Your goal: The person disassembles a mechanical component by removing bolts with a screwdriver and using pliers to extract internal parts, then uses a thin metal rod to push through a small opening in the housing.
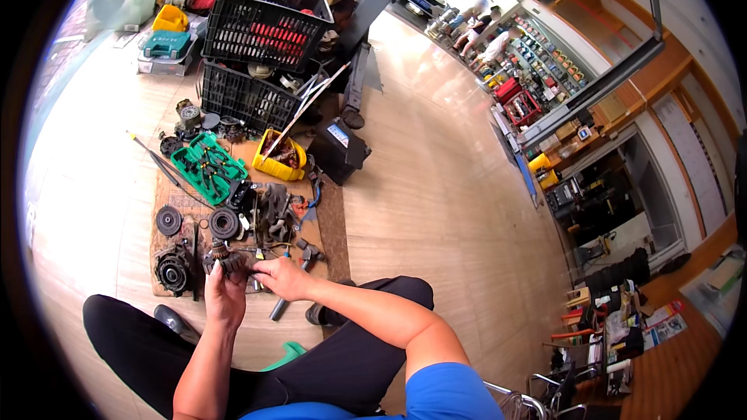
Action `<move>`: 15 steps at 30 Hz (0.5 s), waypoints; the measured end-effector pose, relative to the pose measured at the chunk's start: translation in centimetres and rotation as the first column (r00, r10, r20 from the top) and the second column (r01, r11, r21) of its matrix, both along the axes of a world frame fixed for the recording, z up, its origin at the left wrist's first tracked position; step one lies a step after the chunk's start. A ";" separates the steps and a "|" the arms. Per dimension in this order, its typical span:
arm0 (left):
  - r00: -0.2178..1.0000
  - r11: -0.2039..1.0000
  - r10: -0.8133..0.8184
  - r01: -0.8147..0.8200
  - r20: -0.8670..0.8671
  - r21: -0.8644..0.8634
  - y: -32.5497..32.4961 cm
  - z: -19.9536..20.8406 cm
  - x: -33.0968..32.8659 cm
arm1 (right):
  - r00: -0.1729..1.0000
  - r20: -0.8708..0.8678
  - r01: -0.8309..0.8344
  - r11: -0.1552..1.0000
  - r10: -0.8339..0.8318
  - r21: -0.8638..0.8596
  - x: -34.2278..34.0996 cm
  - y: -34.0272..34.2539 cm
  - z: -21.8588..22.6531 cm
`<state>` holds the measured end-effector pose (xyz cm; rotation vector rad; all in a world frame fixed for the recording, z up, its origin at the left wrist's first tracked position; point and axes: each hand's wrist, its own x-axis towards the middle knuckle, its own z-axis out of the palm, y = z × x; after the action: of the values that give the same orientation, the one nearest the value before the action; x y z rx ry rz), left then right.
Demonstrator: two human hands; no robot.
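Before me, my left hand (225, 294) is closed round a dark toothed metal part (220, 253) with a stepped top, and holds it up over the cardboard. The fingers of my right hand (284, 278) pinch the right side of the same part; what exactly lies between their tips is too small to tell. Left of it lies a round black ribbed pulley-like part (176, 271). Just beyond sit a dark ring-shaped part (224, 223) and a flat round disc (169, 220). A hammer-like tool with a grey handle (278, 309) lies by my right wrist.
An open green tool case (208, 167) and a yellow container (278, 157) of parts lie farther off. Behind them rise stacked black crates (264, 27) and a black box (339, 150). A metal post (381, 0) stands nearby. Several people are far right, by shelves (548, 58).
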<state>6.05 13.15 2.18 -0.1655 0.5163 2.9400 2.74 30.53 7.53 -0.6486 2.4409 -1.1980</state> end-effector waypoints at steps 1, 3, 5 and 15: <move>1.000 1.000 -0.004 0.005 -0.008 0.007 -0.1 -0.1 -0.2 | 1.000 0.009 0.002 1.000 -0.003 0.023 -0.2 0.0 0.1; 1.000 1.000 -0.009 0.009 -0.020 0.022 -0.2 0.0 -0.4 | 1.000 0.022 0.017 0.998 -0.018 0.058 -0.4 0.1 0.3; 1.000 1.000 -0.009 0.010 -0.021 0.026 -0.4 0.3 -0.3 | 0.998 0.037 0.040 0.997 -0.042 0.069 -0.2 0.1 -0.2; 0.994 0.994 -0.067 0.073 -0.081 0.076 -1.1 -0.1 -0.1 | 0.985 0.167 -0.056 0.998 0.049 0.042 -0.3 0.4 -2.3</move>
<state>5.95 12.08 2.13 -0.0217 0.4073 2.9014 2.45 30.88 5.21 -0.5723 2.2925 -1.1245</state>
